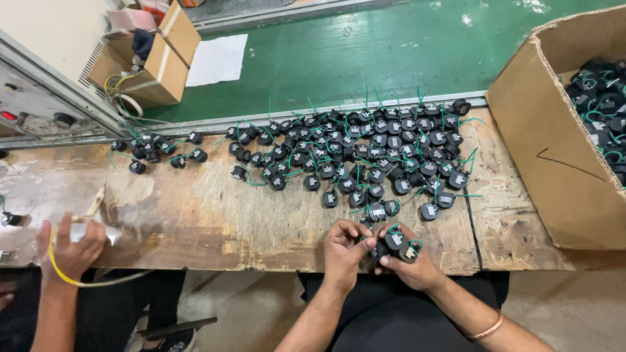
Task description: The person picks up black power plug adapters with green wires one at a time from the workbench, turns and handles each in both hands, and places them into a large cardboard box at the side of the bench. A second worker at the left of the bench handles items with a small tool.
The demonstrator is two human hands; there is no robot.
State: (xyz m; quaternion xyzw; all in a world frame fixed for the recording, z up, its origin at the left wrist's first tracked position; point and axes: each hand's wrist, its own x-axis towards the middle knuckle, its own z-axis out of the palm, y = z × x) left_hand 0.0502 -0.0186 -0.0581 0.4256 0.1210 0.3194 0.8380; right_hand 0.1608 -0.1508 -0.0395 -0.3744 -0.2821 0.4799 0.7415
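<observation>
My left hand (344, 251) and my right hand (411, 264) meet at the near edge of the wooden bench (215, 218). Together they grip a small cluster of black round parts with green wires (394, 242). My right hand cradles them from below and the right; my left hand's fingers pinch one at the cluster's left side. Just beyond my hands lies a wide pile of the same black parts (372, 153), spread across the bench's middle.
A smaller group of black parts (156, 148) lies at the far left. An open cardboard box (561, 163) with more parts stands on the right. Another person's hand (72, 244) holds a yellow cable at the left. More cardboard boxes (153, 58) sit on the green floor.
</observation>
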